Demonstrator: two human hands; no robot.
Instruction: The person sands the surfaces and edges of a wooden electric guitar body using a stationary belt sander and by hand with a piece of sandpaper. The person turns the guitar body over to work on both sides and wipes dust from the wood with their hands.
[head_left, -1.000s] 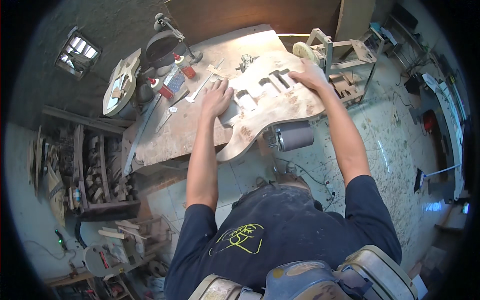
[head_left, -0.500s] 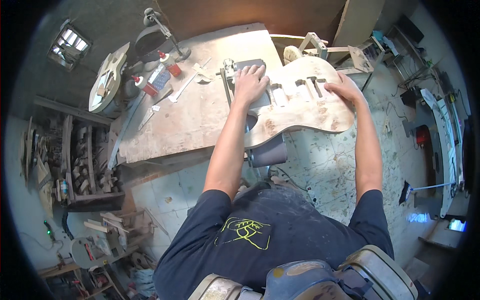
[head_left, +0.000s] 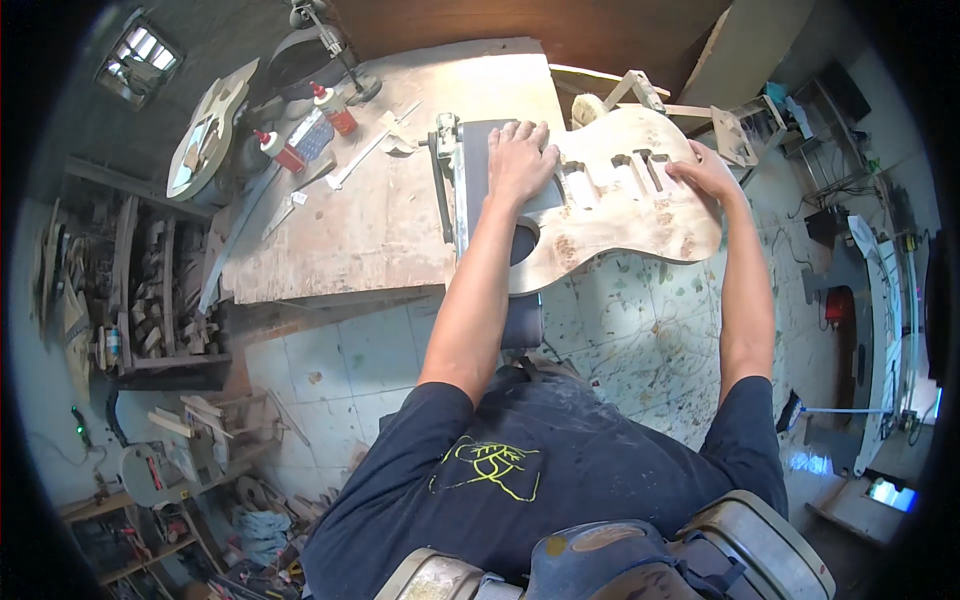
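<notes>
Since a moment ago we have slid the guitar body [head_left: 620, 215] rightward across the belt sander [head_left: 480, 190], left hand [head_left: 520, 160] and right hand [head_left: 705, 172] pressing flat, fingers spread, gripping nothing, so sanding seems underway.

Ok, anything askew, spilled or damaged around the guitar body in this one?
Nothing damaged or spilled. The unfinished guitar body overhangs the workbench edge over the tiled floor, but the left hand and right hand both press flat on it. Glue bottles stand upright.

two red glue bottles [head_left: 312, 125] | second guitar body [head_left: 205, 135] leaning left | wood-scrap shelf [head_left: 140, 290] | tiled floor [head_left: 350, 350]
</notes>
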